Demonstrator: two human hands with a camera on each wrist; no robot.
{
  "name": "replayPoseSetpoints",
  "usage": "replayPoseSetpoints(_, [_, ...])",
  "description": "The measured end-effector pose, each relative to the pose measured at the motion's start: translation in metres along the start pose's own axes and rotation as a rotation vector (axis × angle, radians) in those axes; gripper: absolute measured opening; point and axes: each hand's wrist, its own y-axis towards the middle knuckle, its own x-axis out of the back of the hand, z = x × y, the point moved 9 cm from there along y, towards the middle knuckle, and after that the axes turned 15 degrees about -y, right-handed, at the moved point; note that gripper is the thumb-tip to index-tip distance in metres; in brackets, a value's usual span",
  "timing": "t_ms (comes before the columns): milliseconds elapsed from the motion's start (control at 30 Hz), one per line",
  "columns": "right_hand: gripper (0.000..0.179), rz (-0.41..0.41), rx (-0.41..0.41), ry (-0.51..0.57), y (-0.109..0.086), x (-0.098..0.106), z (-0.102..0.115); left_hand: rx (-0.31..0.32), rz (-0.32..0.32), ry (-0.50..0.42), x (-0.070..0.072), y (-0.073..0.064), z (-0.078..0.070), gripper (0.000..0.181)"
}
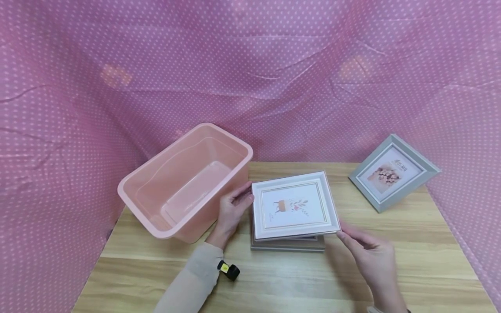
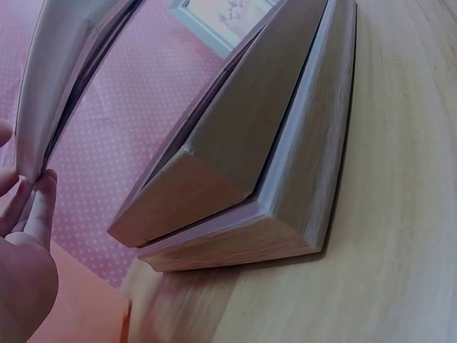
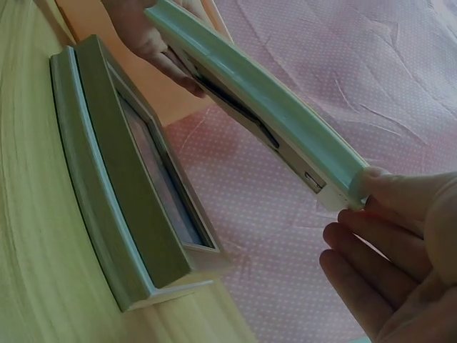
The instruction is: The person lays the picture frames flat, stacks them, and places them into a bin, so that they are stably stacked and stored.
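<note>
A white picture frame (image 1: 295,206) with a small plant print is held up above the table by both hands. My left hand (image 1: 232,212) pinches its left edge, thumb on top and fingers below. At its near right corner my right hand (image 1: 369,256) pinches it between thumb and index finger; the other fingers are spread beneath in the right wrist view. Under it, apart from it, two more picture frames lie stacked: a brown-sided upper frame (image 2: 246,121) on a wood-grained lower frame (image 2: 307,193). The white frame's back, with a dark stand, shows in the right wrist view.
A pink plastic bin (image 1: 223,198) stands left of the stack, close to my left hand. At the back right, a grey picture frame (image 1: 391,174) leans upright on the wooden table (image 1: 426,256). Pink dotted cloth (image 1: 274,87) hangs around the table's back and sides.
</note>
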Motion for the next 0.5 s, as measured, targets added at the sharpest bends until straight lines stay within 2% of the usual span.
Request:
replayPoseSetpoints(267, [0.023, 0.008, -0.063, -0.034, -0.007, -0.007, -0.006, 0.045, 0.015, 0.047, -0.002, 0.001, 0.004, 0.050])
replayPoseSetpoints(500, [0.025, 0.004, -0.106, -0.025, -0.011, -0.014, -0.014, 0.047, 0.017, 0.086, -0.001, 0.002, 0.005, 0.050])
